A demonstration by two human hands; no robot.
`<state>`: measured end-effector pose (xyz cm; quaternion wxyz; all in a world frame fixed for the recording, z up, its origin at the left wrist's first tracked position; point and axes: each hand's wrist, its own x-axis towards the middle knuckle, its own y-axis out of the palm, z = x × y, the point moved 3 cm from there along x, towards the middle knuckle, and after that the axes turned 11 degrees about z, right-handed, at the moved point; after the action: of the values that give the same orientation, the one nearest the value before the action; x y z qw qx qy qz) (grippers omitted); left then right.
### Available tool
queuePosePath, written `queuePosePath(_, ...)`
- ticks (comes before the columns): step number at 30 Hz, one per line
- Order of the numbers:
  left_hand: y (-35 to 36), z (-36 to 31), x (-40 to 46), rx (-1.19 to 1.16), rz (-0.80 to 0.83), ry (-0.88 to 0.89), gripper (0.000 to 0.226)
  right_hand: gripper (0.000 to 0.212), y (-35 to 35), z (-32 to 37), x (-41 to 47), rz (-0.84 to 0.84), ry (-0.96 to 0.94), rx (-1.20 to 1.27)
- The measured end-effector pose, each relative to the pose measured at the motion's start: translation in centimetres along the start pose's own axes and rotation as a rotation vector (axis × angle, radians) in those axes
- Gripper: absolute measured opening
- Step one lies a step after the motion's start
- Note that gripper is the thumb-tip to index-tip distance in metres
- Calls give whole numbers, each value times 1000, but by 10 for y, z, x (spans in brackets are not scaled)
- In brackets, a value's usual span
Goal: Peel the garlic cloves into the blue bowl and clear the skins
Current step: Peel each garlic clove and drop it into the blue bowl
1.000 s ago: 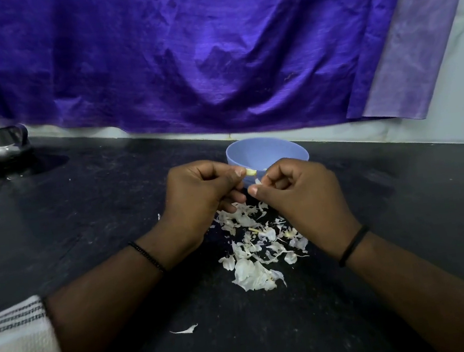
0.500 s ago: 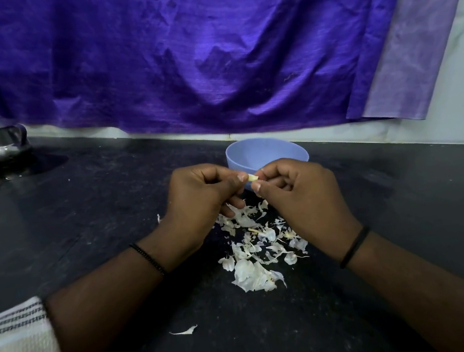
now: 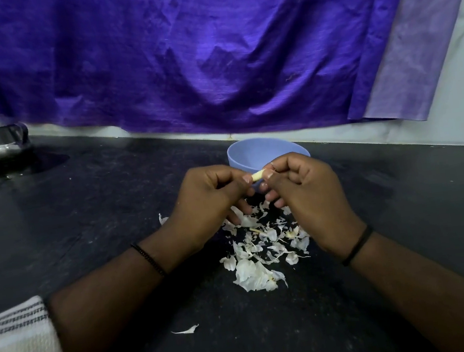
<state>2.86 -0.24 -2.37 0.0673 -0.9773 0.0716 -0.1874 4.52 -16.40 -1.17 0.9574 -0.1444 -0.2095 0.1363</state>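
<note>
- The clove (image 3: 256, 175) is a small pale piece held between both hands, in front of the bowl's near rim and above the counter.
- The left hand (image 3: 207, 202) has its fingers curled; thumb and forefinger tips pinch the clove's left end.
- The right hand (image 3: 307, 195) is curled as well, thumb and forefinger pinching the clove's right end; its lower fingers are folded under.
- The two hands nearly touch at the fingertips, with only the clove showing between them.
- The bowl (image 3: 266, 150) is blue, round and upright on the counter just behind the hands, near the wall. Its inner wall shows bare; the bottom is hidden by the hands, so I cannot tell what lies in it.
- The skins (image 3: 259, 249) lie in a loose white heap on the counter below the hands, between the wrists, outside the bowl.
- One stray skin (image 3: 186, 330) lies apart from the heap, nearer the person.
- The counter (image 3: 98, 223) is dark and speckled.
- A metal pot (image 3: 2, 141) stands at the far left by the wall, well apart from the bowl; its inside is not in view.
- A purple cloth (image 3: 178, 50) hangs over the wall behind.
- Each wrist wears a dark band; a striped sleeve (image 3: 16, 337) shows at the lower left.
</note>
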Motion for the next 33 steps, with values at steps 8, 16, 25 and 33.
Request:
queuePosePath(8,-3,-2,-1,180,-28,37,5,13,0,1,-1,-22,30,57)
queuePosePath(16,0,-6,-1,293,-42,80,3,17,1,1,0,-35,32,88)
queuePosePath(25,-2,-5,1,457,-78,94,7,16,5,1,-1,-17,29,77)
queuePosePath(33,1,-2,1,428,-39,48,9,12,5,0,-1,-10,54,113)
